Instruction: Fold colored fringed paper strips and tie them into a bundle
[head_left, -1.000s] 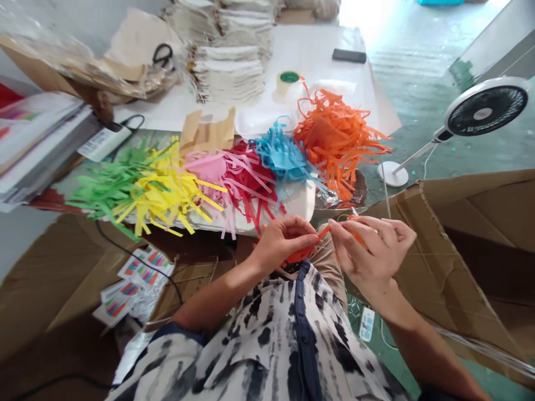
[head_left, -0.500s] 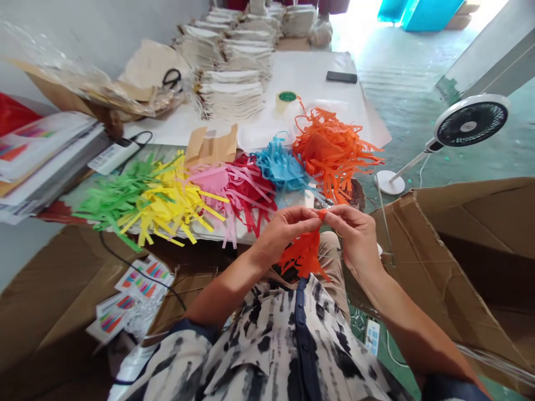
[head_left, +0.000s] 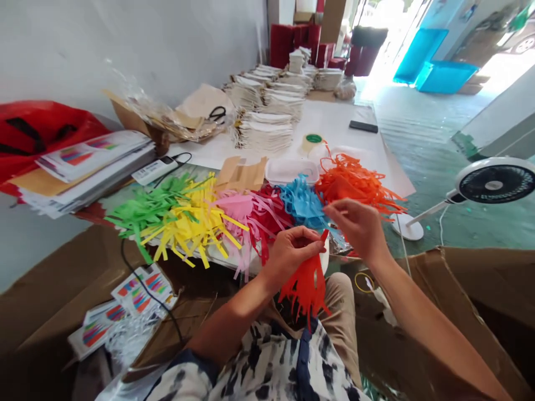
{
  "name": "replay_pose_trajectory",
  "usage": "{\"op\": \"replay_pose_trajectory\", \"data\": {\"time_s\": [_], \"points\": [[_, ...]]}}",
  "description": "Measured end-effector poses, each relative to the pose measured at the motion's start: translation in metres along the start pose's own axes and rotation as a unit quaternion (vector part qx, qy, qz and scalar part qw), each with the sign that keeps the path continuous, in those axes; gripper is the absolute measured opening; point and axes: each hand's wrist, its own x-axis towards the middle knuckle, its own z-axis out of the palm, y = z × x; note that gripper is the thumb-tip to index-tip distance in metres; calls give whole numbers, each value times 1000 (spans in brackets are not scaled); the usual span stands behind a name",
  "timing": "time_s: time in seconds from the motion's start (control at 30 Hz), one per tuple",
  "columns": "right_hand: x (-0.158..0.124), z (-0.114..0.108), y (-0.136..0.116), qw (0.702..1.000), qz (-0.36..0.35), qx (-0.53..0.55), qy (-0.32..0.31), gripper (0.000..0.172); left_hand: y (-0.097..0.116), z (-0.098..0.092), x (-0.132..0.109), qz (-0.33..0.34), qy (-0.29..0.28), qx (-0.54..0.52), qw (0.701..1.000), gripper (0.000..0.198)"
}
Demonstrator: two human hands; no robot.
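Below the table edge, my left hand (head_left: pixel 288 252) pinches the top of an orange paper tassel (head_left: pixel 307 284), whose cut strips hang down over my lap. My right hand (head_left: pixel 359 225) is raised apart from it. Its thumb and forefinger reach toward the blue tassel (head_left: pixel 303 197), their tips at its right side; whether they touch it is unclear. A pile of orange tassels (head_left: pixel 355 181) lies just behind this hand. Leftward along the table edge are red (head_left: pixel 271 214), pink (head_left: pixel 236 206), yellow (head_left: pixel 190 223) and green (head_left: pixel 146 203) tassels.
Behind the tassels are a clear plastic tray (head_left: pixel 288 170), a tape roll (head_left: pixel 312 143), brown card (head_left: pixel 240 172) and stacks of white bundles (head_left: pixel 267 131). A phone (head_left: pixel 363 127) lies farther back. Cardboard boxes (head_left: pixel 434 284) flank me; a fan (head_left: pixel 493 184) stands right.
My right hand has let go of the orange tassel's top and moved up and right, toward the blue tassel. My left hand keeps its pinch. The camera view has tilted up.
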Motion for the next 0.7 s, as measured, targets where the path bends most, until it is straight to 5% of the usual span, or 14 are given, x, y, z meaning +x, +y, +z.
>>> {"op": "replay_pose_trajectory", "data": {"time_s": [0.07, 0.13, 0.3, 0.43, 0.7], "points": [[55, 20, 5, 994, -45, -104, 1, 27, 4, -9, 4, -14, 9, 35, 999, 30], [108, 46, 10, 953, -39, -289, -84, 36, 5, -18, 6, -29, 21, 47, 998, 31], [192, 111, 29, 898, -1, -401, -179, 30, 0, -41, 11, -37, 36, -3, 999, 36], [210, 134, 43, 861, 28, -460, -214, 31, 0, -53, 13, -61, 32, -17, 997, 26], [209, 128, 52, 817, 52, -511, -261, 33, 8, -55, 14, 4, 71, -35, 997, 24]]}}
